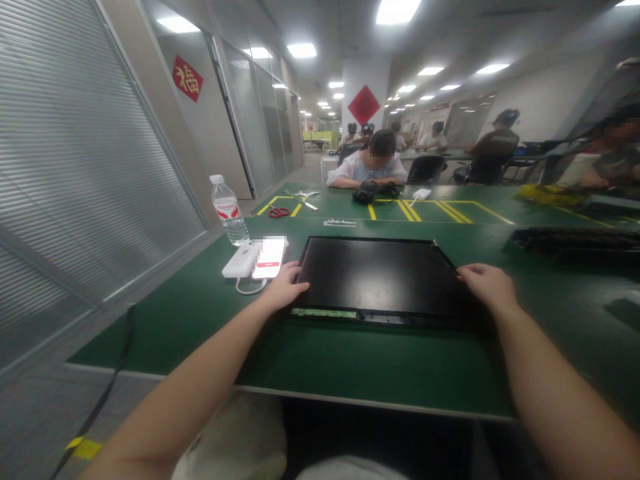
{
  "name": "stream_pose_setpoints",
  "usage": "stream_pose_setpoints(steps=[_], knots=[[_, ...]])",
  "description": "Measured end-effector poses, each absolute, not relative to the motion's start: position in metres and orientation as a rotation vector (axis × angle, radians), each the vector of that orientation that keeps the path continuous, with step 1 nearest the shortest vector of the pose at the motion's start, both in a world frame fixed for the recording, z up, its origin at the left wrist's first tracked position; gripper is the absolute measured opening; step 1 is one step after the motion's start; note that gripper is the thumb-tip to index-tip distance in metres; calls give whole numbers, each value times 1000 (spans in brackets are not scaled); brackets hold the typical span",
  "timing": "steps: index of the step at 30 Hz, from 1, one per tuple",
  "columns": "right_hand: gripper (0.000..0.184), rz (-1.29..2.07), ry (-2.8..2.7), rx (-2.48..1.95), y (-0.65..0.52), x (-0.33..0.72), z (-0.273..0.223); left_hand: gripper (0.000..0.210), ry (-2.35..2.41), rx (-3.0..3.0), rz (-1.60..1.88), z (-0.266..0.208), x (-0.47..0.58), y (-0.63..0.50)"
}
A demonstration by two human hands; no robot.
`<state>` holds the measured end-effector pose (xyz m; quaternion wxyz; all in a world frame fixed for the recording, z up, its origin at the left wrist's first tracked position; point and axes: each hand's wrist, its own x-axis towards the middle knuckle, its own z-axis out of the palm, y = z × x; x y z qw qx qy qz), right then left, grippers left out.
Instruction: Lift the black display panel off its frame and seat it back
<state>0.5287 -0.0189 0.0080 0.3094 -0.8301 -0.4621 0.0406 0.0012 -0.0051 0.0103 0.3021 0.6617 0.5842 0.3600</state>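
Note:
A dark flat display panel (375, 273) lies on the green table (380, 367), with a strip of green circuit board (325, 313) along its near edge. My left hand (287, 287) grips the panel's left edge, thumb on top and fingers along the side. At the opposite edge, my right hand (487, 283) holds the panel between thumb and fingers. The undersides of both grips are hidden. Just beyond my left hand lies a lit phone (270, 259), joined by a white cable to a white power bank (238, 261).
A water bottle (230, 212) stands at the left. Red-handled scissors (279, 212) lie farther back, near yellow tape lines (407, 211). Dark long parts (575, 243) lie at the right. Across the table a person (383, 160) leans over black gear (375, 191).

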Motion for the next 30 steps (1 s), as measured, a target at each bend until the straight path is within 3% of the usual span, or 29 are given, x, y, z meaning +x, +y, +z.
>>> stream_pose_setpoints(steps=[30], knots=[[24, 139, -1218, -2209, -24, 519, 15, 30, 1471, 1650, 1030, 15, 6, -10]])
